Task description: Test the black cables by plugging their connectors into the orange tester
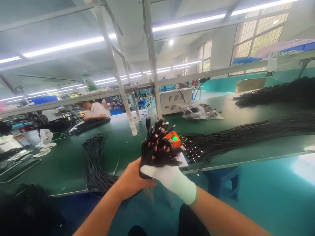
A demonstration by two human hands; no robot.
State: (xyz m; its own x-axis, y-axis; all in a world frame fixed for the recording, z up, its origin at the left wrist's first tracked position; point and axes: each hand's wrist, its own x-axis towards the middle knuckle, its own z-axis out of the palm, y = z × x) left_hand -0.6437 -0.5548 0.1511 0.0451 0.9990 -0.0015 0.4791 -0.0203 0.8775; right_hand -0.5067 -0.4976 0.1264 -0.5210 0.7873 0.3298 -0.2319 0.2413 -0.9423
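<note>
A thick bundle of black cables [154,150] stands upright in front of me, its connector ends pointing up. Wrapped around its left side is my bare left hand [131,178]. My right hand [168,178], in a white glove, grips the same bundle from the right. Just behind the connectors sits an orange box [174,139] with a lit green light, partly hidden by the bundle. More black cables [221,139] lie along the table to the right, their metal tips near the box. Another cable bundle [97,164] hangs over the table edge at left.
The green table [128,144] carries a white metal case [176,100], a clear plastic bag [201,112] and a small white fan [46,137]. Shelf posts [154,65] rise behind the bundle. A blue stool [225,180] stands below at right. A person [97,109] sits across the table.
</note>
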